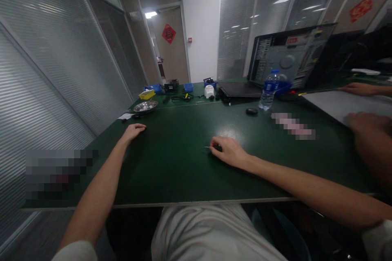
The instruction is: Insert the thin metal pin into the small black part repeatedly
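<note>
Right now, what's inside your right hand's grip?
The right hand holds a dark object; its thin, light tip sticks out. The rest, covered by the hand, cannot be seen.

On the green flat surface (171, 163): one dark-handled tool (218, 148) with a thin metallic tip, one clear plastic bottle (267, 98) with a blue cap, one round silver metal dish (147, 111), one yellow plastic tray (147, 96), three blue plastic bins (188, 88) at the far side (another blue item (284, 87), partly hidden by the bottle, goes uncounted), one small black oval object (252, 111), one open metal computer case (286, 59). Beyond the surface: two red diamond-shaped hangings (168, 34).
</note>
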Tool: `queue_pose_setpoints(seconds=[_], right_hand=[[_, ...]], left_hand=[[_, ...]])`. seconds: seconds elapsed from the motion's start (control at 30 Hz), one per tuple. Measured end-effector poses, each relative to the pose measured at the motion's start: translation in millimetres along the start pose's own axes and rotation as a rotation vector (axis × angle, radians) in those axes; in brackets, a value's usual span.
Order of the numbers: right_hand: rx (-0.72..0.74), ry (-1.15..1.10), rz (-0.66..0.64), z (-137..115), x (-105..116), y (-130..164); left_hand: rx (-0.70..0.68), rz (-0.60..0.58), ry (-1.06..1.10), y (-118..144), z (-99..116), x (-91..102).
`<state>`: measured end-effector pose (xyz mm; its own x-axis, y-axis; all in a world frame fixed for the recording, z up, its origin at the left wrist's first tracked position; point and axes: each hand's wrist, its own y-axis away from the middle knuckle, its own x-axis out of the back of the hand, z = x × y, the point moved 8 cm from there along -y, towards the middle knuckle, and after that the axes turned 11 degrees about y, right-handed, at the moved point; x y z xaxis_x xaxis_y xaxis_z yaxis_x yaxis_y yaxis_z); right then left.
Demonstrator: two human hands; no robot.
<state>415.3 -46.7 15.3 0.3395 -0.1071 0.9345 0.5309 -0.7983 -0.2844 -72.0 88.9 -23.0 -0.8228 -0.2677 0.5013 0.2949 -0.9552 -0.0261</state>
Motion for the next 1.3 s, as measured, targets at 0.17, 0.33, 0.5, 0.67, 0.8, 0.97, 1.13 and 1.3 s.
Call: queue_pose_setpoints(seconds=[0.17,0.33,0.5,0.67,0.8,0.97,1.13,1.3], right_hand=[[0.004,-0.006,0.008,-1,1,1],[0.006,-0.01,0.005,1,-1,1],[0.012,-0.009,0.019,3,-3,0],[0.008,-0.015,0.01,3,-3,0],[0.014,-0.019,0.012,1,-1,0],[0.01,-0.004,0.012,2,-2,0],[0.009,-0.001,0.02,2,-2,0],[0.004,0.006,0.018,1,-2,0]], left_hand=[[-0.006,0.007,0.026,1,0,0.4],[-0.016,-0.004,0.048,1,-1,0.4],[-0.023,-0.025,0.062,1,-1,0.4],[-0.021,-0.025,0.064,3,2,0.0],[-0.018,-0.005,0.065,7,7,-0.8],[-0.011,0.001,0.068,17,15,-4.6],[-0.054,-0.157,0.088,35,42,-40.2],[-0.287,-0.549,0.038,97,101,-132.4]])
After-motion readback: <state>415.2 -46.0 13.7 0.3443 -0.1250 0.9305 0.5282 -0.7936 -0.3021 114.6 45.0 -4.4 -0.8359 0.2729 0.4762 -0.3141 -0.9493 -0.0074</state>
